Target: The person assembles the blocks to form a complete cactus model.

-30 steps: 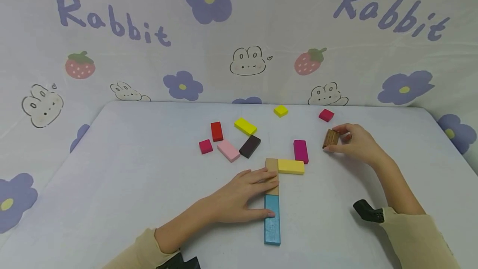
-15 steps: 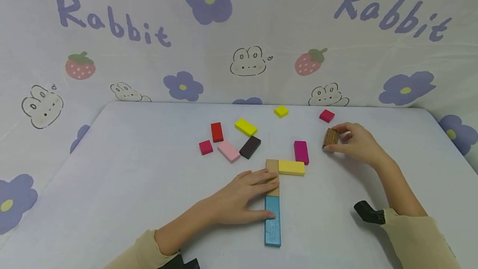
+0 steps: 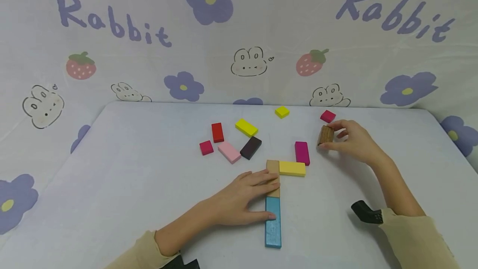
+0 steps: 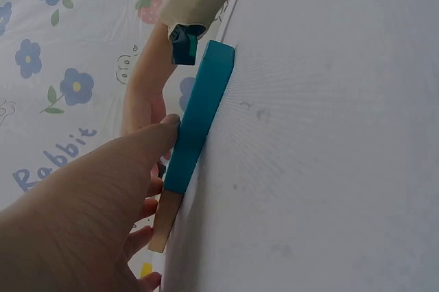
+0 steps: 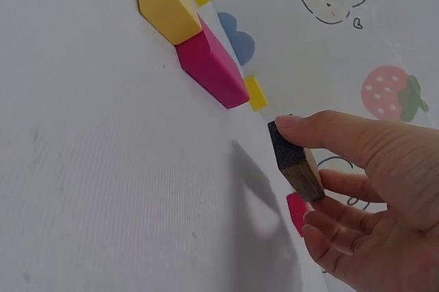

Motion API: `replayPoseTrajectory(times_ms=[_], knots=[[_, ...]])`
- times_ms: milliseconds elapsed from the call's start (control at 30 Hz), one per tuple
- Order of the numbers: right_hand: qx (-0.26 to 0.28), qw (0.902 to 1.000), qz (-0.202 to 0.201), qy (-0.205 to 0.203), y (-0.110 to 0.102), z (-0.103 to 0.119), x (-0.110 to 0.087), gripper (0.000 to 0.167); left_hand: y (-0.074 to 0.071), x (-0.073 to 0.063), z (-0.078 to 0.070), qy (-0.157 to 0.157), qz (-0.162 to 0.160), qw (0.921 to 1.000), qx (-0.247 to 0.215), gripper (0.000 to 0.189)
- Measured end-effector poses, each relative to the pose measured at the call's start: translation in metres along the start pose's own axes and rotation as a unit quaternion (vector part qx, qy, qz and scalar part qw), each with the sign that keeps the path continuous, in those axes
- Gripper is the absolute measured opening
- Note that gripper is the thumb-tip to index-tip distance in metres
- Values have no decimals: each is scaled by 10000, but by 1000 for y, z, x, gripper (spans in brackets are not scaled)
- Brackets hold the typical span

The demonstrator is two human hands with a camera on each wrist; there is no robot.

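My right hand (image 3: 349, 138) pinches a brown wooden block (image 3: 325, 135) between thumb and fingers, lifted just off the white table (image 3: 130, 169); the right wrist view shows the brown wooden block (image 5: 296, 160) above its shadow. My left hand (image 3: 242, 196) lies flat, fingers straight, pressing on a tan block (image 3: 273, 168) and touching a long blue block (image 3: 273, 227) that continues it toward me. In the left wrist view the thumb rests against the blue block (image 4: 199, 117). A yellow block (image 3: 292, 168) lies against the tan one, with a magenta block (image 3: 301, 152) behind it.
Loose blocks lie further back: a red one (image 3: 217, 132), a small crimson one (image 3: 206, 147), a pink one (image 3: 229, 152), a dark brown one (image 3: 250, 147), a yellow one (image 3: 246, 127), a small yellow one (image 3: 281, 112) and a small crimson one (image 3: 328, 116). A printed cloth backdrop (image 3: 239, 32) stands behind.
My right hand has lifted the brown block slightly and moved it a little to the left. The left hand has stayed on the tan and blue blocks.
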State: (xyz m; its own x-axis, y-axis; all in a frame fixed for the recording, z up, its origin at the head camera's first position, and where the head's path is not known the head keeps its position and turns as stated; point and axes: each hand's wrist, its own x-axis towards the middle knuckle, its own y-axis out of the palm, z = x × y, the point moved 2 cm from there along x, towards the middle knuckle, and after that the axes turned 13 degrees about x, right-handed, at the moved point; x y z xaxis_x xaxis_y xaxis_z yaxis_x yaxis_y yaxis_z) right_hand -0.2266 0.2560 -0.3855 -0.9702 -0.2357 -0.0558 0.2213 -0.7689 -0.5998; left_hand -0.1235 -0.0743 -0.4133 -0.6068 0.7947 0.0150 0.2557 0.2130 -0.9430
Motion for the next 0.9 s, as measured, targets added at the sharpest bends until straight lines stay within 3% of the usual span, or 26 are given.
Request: replayPoseTrajectory(times_ms=[600,900], knots=[[-105,9996,142,-200,19,20,24,66,1,1,0,-59,21,10000,71,74],[-74,9995,298,-71,24,20,38,68,2,1,1,-20,-16,10000,83,73]])
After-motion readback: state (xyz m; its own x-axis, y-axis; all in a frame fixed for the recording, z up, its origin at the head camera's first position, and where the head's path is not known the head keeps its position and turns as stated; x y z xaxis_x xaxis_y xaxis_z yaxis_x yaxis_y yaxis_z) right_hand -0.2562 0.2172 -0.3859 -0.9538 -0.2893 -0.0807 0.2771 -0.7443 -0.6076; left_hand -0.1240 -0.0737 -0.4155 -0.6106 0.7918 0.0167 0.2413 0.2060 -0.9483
